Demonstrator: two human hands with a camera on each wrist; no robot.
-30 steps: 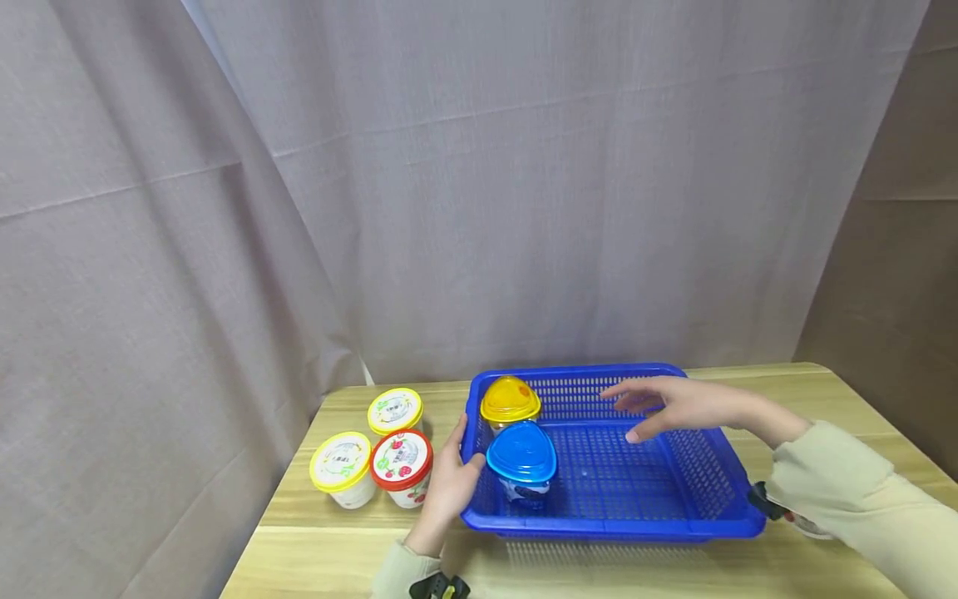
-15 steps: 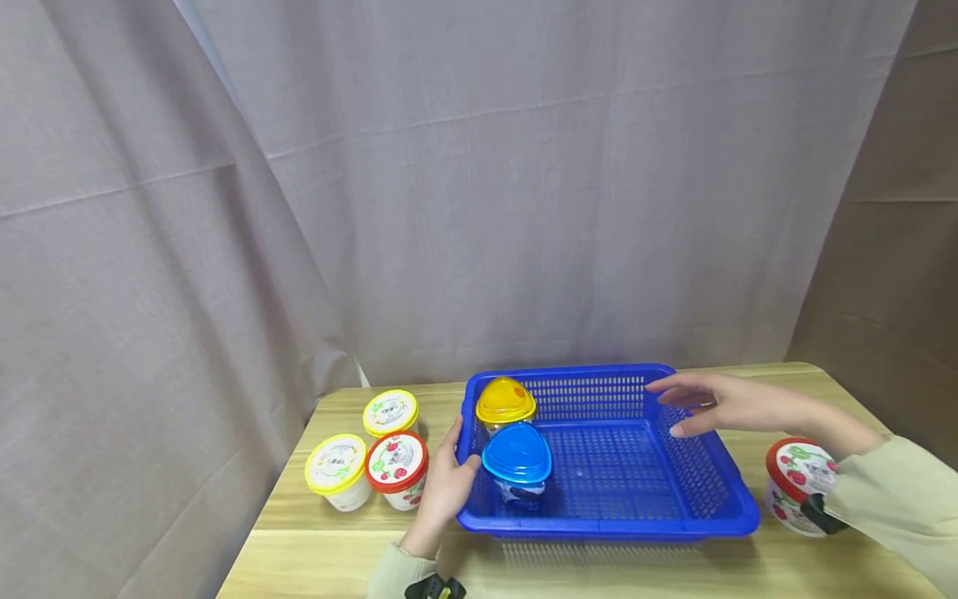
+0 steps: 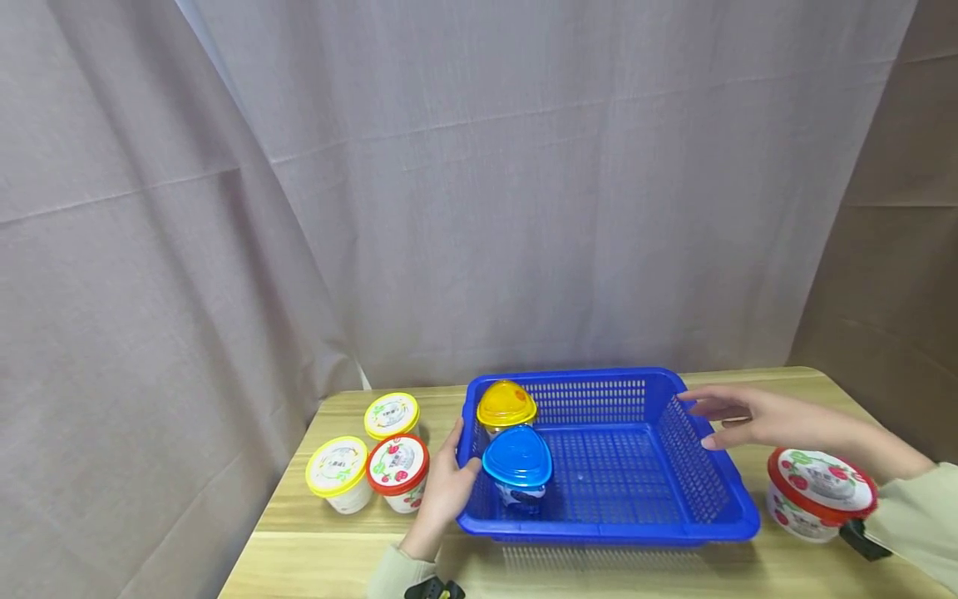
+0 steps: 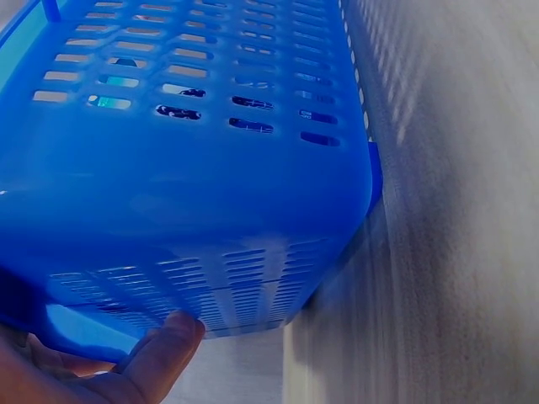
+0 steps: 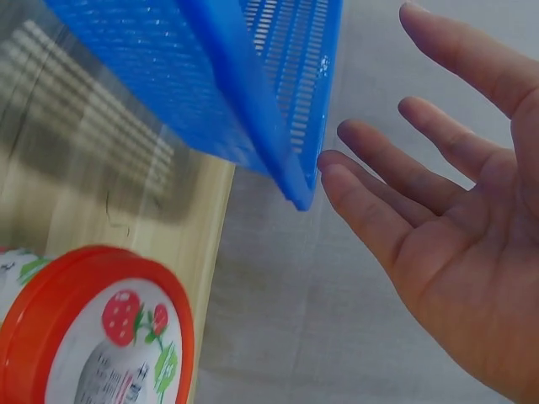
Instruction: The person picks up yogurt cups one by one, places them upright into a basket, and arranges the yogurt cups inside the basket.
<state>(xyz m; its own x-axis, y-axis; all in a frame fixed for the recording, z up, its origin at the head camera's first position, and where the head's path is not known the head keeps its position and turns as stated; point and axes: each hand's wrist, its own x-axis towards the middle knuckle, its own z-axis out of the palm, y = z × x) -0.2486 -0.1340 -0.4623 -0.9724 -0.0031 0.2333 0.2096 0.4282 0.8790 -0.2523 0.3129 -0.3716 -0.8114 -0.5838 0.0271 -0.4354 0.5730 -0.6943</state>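
A blue plastic basket [image 3: 614, 530] with slotted walls stands on the wooden table. My left hand [image 3: 446, 489] grips its left rim; in the left wrist view one digit of this hand [image 4: 160, 362] lies along the outer wall. My right hand [image 3: 756, 418] is at the right rim, fingers spread and holding nothing, as the right wrist view also shows. In the basket's left end sit a tub with a yellow domed lid [image 3: 506, 403] and, nearer me, one with a blue domed lid [image 3: 517, 456].
Left of the basket are two yellow-lidded tubs [image 3: 337, 466] and a red-lidded tub [image 3: 398, 463]. Another red-lidded tub [image 3: 822, 481] with strawberry pictures stands to the right, below my right forearm. A grey curtain [image 3: 524, 208] hangs behind the table [image 3: 299, 545].
My right hand has moved right, from above the basket's inside to its right rim, uncovering the red-lidded tub there. My left hand stays on the left rim.
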